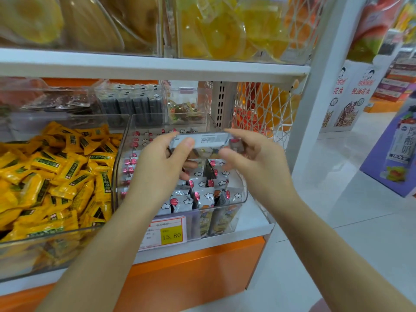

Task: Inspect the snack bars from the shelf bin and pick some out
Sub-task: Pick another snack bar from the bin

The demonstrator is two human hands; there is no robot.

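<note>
Snack bar (202,143) pinched endwise between left hand (162,161) and right hand (252,158), label blurred

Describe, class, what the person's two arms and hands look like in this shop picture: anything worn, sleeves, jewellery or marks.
Both forearms are bare right up to the bottom edge of the picture; no sleeves show. The left hand and the right hand wear no gloves, and no rings, watch or bracelets are visible. The nails look short and unpainted. No marks can be made out.

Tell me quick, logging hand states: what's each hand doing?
Left hand: closed on the snack bar, at its left end.
Right hand: closed on the same snack bar, right end.
</note>
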